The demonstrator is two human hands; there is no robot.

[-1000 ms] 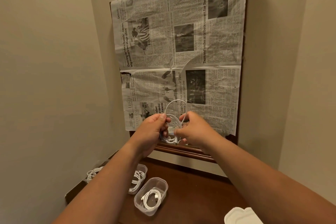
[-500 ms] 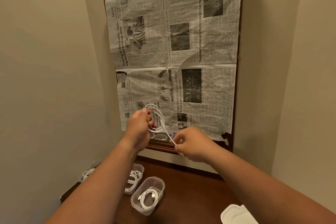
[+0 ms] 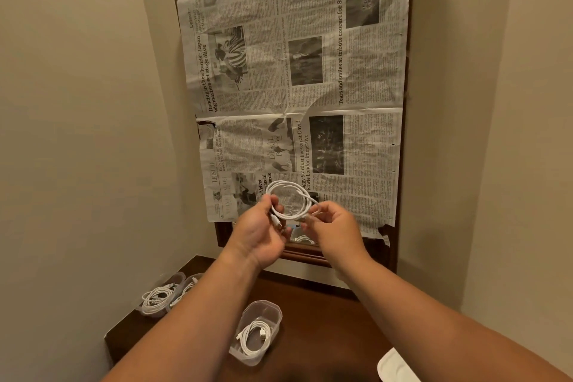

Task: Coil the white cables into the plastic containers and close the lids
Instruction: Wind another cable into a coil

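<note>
Head view, down over two bare forearms toward a dark wooden desk point(image 3: 325, 319) in a corner. Holding a white cable point(image 3: 286, 187) up in the air, in front of a newspaper point(image 3: 310, 87) covering a dark-framed panel on the wall, well above the desk. Wound into a loose round coil of a few turns. Gripped on its left side by the left hand point(image 3: 260, 236), fingers point(image 3: 267, 202) curled and pinching the turns together, one plug end hanging down across the palm. Pinched on its right side by the right hand point(image 3: 336, 229), thumb and fingers point(image 3: 322, 210) closed on the strands.

Down on the desk, between the forearms, an open clear plastic container point(image 3: 274, 308) with a second cable point(image 3: 252, 336) coiled inside. Further left, near the desk's far-left corner, two more open containers point(image 3: 155, 312) side by side, each with cable in it, the right one partly hidden by the left forearm. At the bottom right edge, part of a white lid point(image 3: 393, 366) on the desk.
</note>
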